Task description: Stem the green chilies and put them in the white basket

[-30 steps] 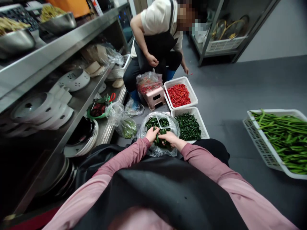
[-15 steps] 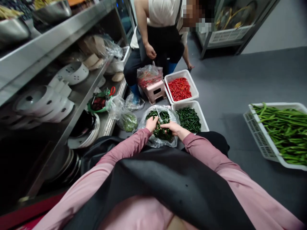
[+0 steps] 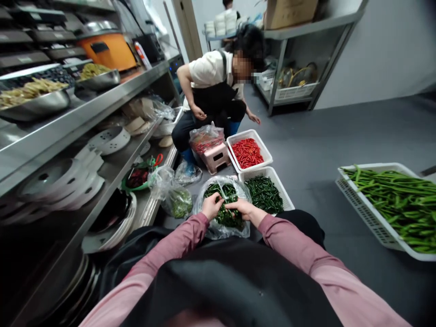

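Over an open clear plastic bag [image 3: 204, 188] of green chilies [image 3: 229, 218], my two hands work close together. My left hand [image 3: 211, 205] is pinched closed at the fingertips, around what looks like a green chili; the chili itself is mostly hidden. From the other side reaches my right hand [image 3: 241, 209], its thumb and fingers closed loosely around green chilies just above the pile. Touching the bag's right side is a white basket [image 3: 288, 200] of trimmed-looking green chilies [image 3: 264, 193]. Behind that stands a white basket [image 3: 269, 160] of red chilies [image 3: 246, 152].
A co-worker [image 3: 218, 91] sits opposite, behind a pink stool [image 3: 215, 159] bearing a bag of red chilies [image 3: 206, 138]. Steel shelving [image 3: 85, 109] with bowls and pots runs along the left. A basket [image 3: 371, 222] of long green peppers [image 3: 398, 200] is on the right.
My view has tilted up, so everything sits lower and more of the room shows. My hands stay over the bag. The co-worker's head is bent over the red chili basket's side.
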Motion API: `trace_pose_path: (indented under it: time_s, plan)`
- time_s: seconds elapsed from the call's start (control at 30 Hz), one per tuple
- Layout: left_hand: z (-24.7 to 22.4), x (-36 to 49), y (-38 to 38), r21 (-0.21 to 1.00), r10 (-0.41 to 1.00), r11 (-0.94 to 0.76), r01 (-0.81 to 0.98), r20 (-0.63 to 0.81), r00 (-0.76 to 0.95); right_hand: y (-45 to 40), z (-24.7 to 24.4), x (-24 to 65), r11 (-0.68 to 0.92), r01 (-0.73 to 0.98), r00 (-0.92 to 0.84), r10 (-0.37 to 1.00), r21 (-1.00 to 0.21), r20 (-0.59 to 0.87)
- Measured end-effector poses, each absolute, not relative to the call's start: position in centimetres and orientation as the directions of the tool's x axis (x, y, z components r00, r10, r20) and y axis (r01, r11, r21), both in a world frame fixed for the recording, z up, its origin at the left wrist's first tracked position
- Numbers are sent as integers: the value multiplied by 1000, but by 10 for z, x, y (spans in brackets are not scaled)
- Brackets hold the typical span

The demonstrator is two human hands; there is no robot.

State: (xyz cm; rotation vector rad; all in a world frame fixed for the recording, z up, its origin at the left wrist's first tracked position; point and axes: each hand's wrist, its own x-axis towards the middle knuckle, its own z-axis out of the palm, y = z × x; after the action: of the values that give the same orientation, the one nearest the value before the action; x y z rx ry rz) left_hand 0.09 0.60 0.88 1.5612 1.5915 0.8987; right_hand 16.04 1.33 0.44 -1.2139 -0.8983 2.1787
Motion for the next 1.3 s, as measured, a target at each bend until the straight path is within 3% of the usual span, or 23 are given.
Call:
trace_pose_path:
  time_s: [0.07, 0.17, 0.23, 0.33, 0.53, 0.67, 0.8, 0.83, 0.9, 0.97, 1.0, 1.17, 1.3]
  plan:
    - [5, 2, 7, 858, 996, 85, 506, -67, -54, 11, 7, 160, -651, -86, -478, 691, -754, -542]
    - [1, 5, 7, 888, 936, 347, 303, -346, -57, 10, 11, 164, -577, -51, -455, 740, -815, -496]
    - [1, 5, 7, 893, 908, 407, 193, -419, 23, 9, 12, 167, -561, 0, -482, 725, -828, -492]
    - [3, 2, 9, 906, 922, 368, 209, -384, 43, 9, 9, 170, -566, 34, -544, 681, -823, -491]
    - [6, 2, 14, 815, 995, 80, 574, -97, -2, 10, 2, 169, -595, 32, -523, 675, -803, -520]
    - [2, 2, 12, 721, 975, 194, 665, -218, -49, 10, 0, 168, -529, 104, -496, 707, -842, -505]
    - [-5, -1, 9, 688, 991, 89, 721, -130, 2, 9, -4, 168, -542, 138, -519, 673, -829, -526]
    - [-7, -2, 9, 717, 981, 151, 680, -192, -15, 9, -5, 169, -548, 131, -521, 671, -826, -527]
    - [-8, -3, 11, 754, 885, 420, 505, -463, -45, 11, -3, 171, -560, 88, -514, 683, -824, -519]
    - [-5, -3, 13, 703, 728, 652, 282, -685, 23, 14, 3, 172, -582, 24, -499, 698, -813, -514]
    - [-2, -4, 12, 681, 679, 709, 185, -729, 83, 15, 7, 173, -593, -7, -489, 705, -805, -515]
    - [19, -12, 12, 707, 704, 695, -130, -632, 324, 21, 20, 170, -613, -125, -393, 753, -780, -528]
    - [28, -17, 12, 739, 716, 662, -127, -572, 401, 24, 22, 167, -607, -195, -369, 773, -770, -516]
